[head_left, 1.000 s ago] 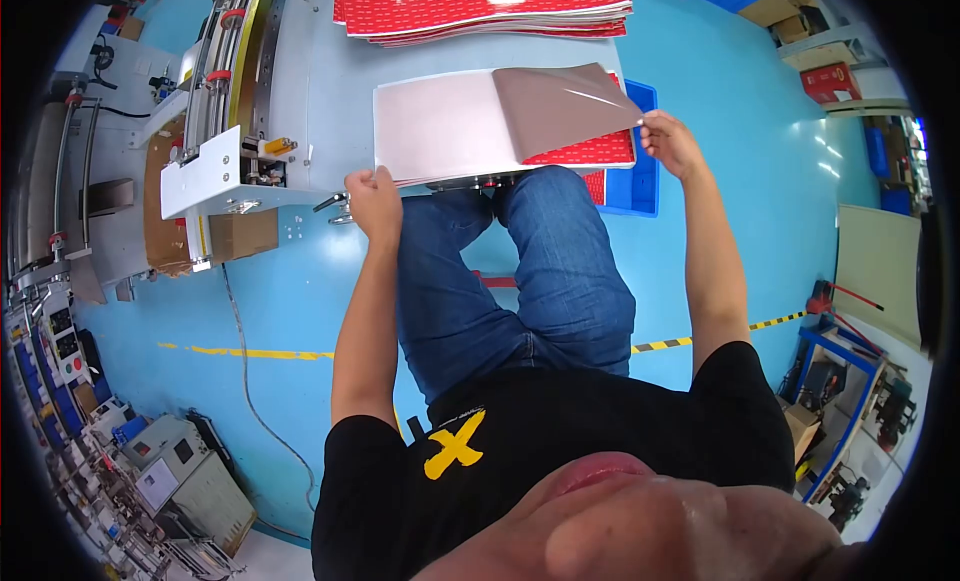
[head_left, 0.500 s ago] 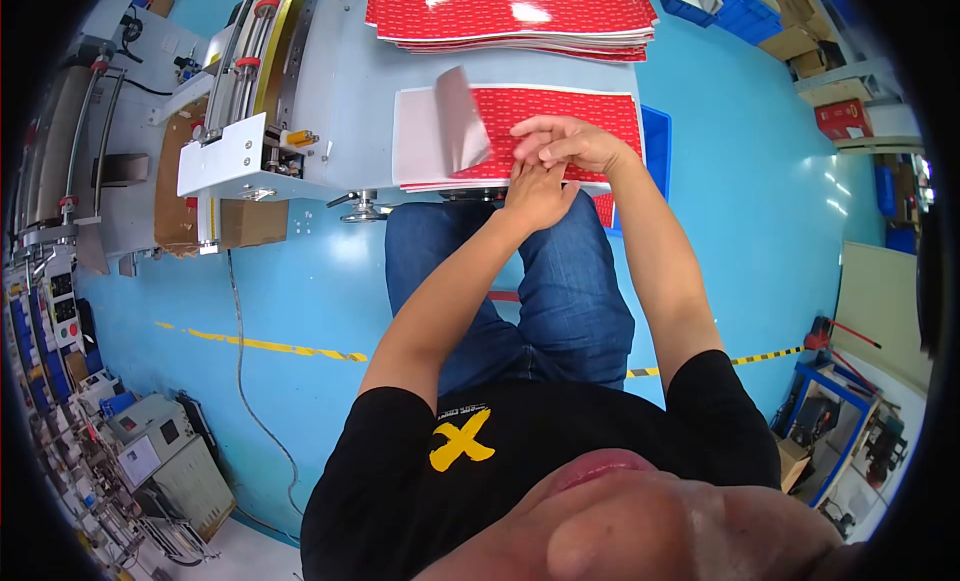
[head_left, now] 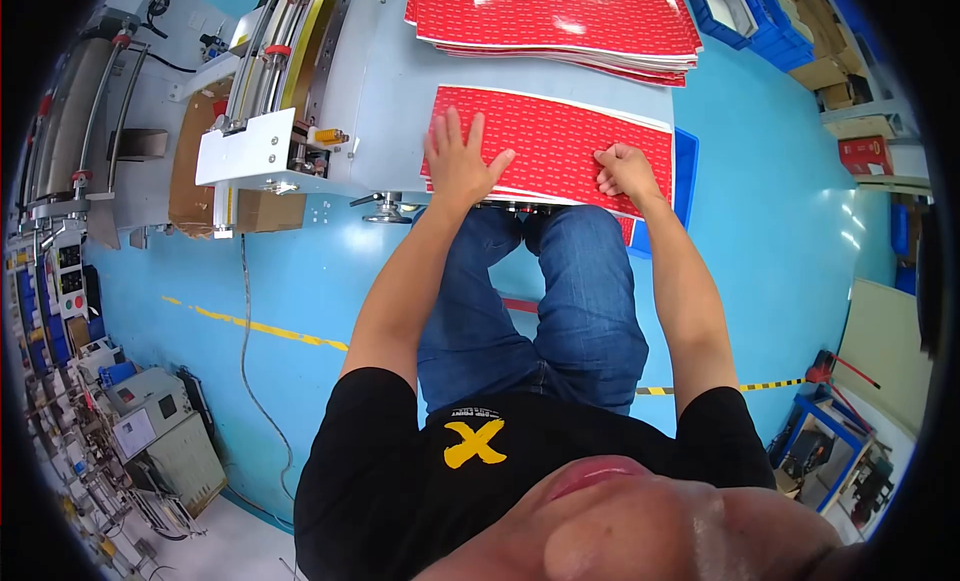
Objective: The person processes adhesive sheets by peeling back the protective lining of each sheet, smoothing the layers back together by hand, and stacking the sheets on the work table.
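Observation:
A red patterned sheet (head_left: 545,146) with white edges lies on the grey table in front of me. My left hand (head_left: 460,166) rests on its left part, palm down with the fingers spread and nothing held. Over the sheet's right part is my right hand (head_left: 627,171), its fingers curled and pressed together; whatever they might hold is hidden. Behind the sheet stands a stack of larger red sheets (head_left: 560,21) with glossy reflections.
A machine with rollers (head_left: 265,76) and a white bracket (head_left: 245,151) stands at the left. Beside the table's right edge is a blue bin (head_left: 684,176). Below the front edge sticks out a metal hand crank (head_left: 385,209). More blue bins (head_left: 775,31) stand at the back right.
The brownish sheet that was folded back is gone from view, and red pattern shows across the whole sheet. My hands have moved apart, the left one to the left side.

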`<state>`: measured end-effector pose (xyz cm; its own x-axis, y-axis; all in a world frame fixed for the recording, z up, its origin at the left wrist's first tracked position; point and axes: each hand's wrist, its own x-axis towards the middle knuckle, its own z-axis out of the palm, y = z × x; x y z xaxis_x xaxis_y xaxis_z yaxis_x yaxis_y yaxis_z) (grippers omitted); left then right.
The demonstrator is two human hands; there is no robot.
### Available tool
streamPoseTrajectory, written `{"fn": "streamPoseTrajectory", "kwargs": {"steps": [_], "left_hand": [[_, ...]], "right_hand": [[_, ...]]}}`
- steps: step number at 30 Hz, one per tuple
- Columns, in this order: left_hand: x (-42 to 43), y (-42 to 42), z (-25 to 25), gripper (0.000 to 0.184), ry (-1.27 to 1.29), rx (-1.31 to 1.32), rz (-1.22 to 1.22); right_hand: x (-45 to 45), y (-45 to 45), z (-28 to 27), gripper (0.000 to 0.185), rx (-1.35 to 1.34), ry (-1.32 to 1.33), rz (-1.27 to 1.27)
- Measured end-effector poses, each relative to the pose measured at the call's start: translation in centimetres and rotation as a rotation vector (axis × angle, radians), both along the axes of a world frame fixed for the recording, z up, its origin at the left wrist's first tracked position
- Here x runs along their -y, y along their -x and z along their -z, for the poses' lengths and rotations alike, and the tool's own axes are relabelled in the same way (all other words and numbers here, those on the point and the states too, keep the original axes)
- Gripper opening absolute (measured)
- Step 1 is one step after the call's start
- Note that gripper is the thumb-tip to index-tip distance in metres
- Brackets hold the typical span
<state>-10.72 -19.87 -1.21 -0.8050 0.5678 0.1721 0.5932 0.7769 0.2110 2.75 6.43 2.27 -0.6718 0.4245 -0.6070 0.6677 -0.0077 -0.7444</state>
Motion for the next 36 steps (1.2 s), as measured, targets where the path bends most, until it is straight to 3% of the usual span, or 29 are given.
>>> {"fn": "streamPoseTrajectory", "kwargs": {"steps": [4,8,11,13,15,16,17,19,21,26,36], "left_hand": [[0.4,0.6,0.0,0.088,0.021,0.051,-0.188],[0.7,1.0,1.0,0.092,-0.011,0.080,-0.229],[0.8,1.0,1.6,0.092,0.021,0.064,-0.238],[1.1,1.1,1.4,0.089,0.021,0.063,-0.248],[0.0,0.3,0.5,0.083,-0.058,0.018,-0.103],[-0.8,-0.3,-0.9,0.080,-0.095,-0.003,-0.034],[-2.5,-1.3,-2.0,0.065,-0.109,-0.068,0.108],[-6.7,-3.9,-4.5,0.051,-0.194,0.313,0.364],[-10.5,-7.1,-3.1,0.040,-0.309,0.332,0.567],[-16.2,-13.3,-3.6,0.032,-0.325,0.538,0.607],[-16.8,-14.7,-4.1,0.033,-0.295,0.546,0.531]], "right_hand": [[0.0,0.0,0.5,0.023,-0.014,0.003,0.023],[0.0,-1.1,1.4,0.024,-0.164,0.023,0.084],[0.5,-4.8,-0.6,0.022,-0.255,-0.115,0.044],[-0.2,-9.2,0.4,0.022,-0.286,-0.366,0.212],[-1.1,-13.0,1.1,0.025,-0.252,-0.514,0.394],[-1.5,-14.2,1.8,0.025,-0.251,-0.504,0.407],[-1.9,-15.1,2.5,0.025,-0.252,-0.494,0.420],[-2.0,-15.8,3.2,0.023,-0.247,-0.448,0.391],[-1.7,-15.7,2.4,0.024,-0.232,-0.304,0.352],[-1.8,-15.5,3.2,0.025,-0.324,-0.119,0.361],[-1.5,-15.2,2.0,0.015,-0.388,-0.060,0.364]]}}
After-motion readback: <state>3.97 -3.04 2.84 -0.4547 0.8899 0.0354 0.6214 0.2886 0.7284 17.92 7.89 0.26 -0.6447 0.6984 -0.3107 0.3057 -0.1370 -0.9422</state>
